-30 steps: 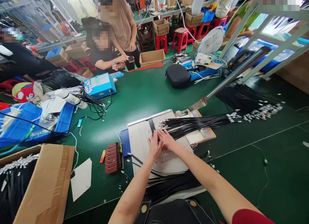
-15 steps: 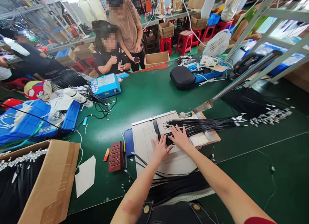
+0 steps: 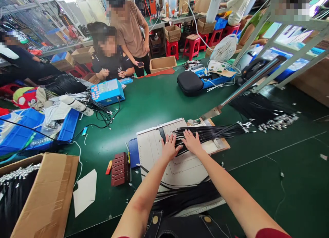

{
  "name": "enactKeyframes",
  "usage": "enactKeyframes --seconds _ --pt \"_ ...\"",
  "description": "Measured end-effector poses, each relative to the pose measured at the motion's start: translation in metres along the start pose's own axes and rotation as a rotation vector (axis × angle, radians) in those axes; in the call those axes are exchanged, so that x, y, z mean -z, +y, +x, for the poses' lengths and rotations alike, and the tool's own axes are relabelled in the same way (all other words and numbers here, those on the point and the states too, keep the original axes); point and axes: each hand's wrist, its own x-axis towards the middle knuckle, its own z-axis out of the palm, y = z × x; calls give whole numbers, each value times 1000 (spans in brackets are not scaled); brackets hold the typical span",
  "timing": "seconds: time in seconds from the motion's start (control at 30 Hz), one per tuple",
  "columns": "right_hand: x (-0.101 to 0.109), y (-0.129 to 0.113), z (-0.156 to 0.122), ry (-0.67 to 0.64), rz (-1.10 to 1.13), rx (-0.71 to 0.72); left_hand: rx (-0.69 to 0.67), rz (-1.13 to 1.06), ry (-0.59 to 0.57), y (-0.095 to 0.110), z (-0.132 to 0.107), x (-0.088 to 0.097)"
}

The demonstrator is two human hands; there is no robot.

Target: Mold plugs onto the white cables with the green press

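Note:
A bundle of black cables (image 3: 216, 131) lies across the cream board of a paper cutter (image 3: 154, 155), their white-tipped ends spread to the right. My left hand (image 3: 169, 147) rests with fingers apart on the left part of the bundle, beside a black strip on the board. Just right of it, my right hand (image 3: 192, 142) lies spread on the same cables, pressing them flat. The cutter's long blade arm (image 3: 249, 85) is raised towards the upper right. More black cables (image 3: 185, 198) lie along the board's near edge, by my apron.
On the left are a cardboard box (image 3: 48, 193) of cables, a white card (image 3: 86, 193) and a dark red block (image 3: 120, 169). Farther back stand a blue device (image 3: 108, 91) and a black case (image 3: 189, 83). Another cable pile (image 3: 257, 108) lies right. Two people are across the table.
My left hand has shifted slightly up the board along the cables, and its fingers have moved onto the bundle. The right hand stays on the cables. The camera view has turned slightly right.

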Motion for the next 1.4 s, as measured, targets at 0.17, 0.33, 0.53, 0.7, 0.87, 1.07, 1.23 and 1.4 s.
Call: enactKeyframes --seconds 0.17,0.33,0.53,0.7,0.87,1.07,1.23,1.4 --pt "3 8 -2 4 -27 -19 31 140 53 -2 -1 -8" --pt "-2 2 -6 13 -11 20 22 163 64 -8 -6 -7" --pt "1 5 1 26 -28 24 -12 169 150 -7 -13 -12" --pt "1 1 0 16 -39 51 8 108 158 -13 -17 -25" --pt "-3 0 2 -2 -35 39 14 105 191 -16 -14 -23" --pt "-3 1 8 -24 -37 69 0 142 195 -16 -13 -14" --pt "0 -3 14 -45 -18 104 -6 164 179 -20 -18 -17" --pt "2 0 15 -29 13 105 2 183 194 -21 -25 -24"
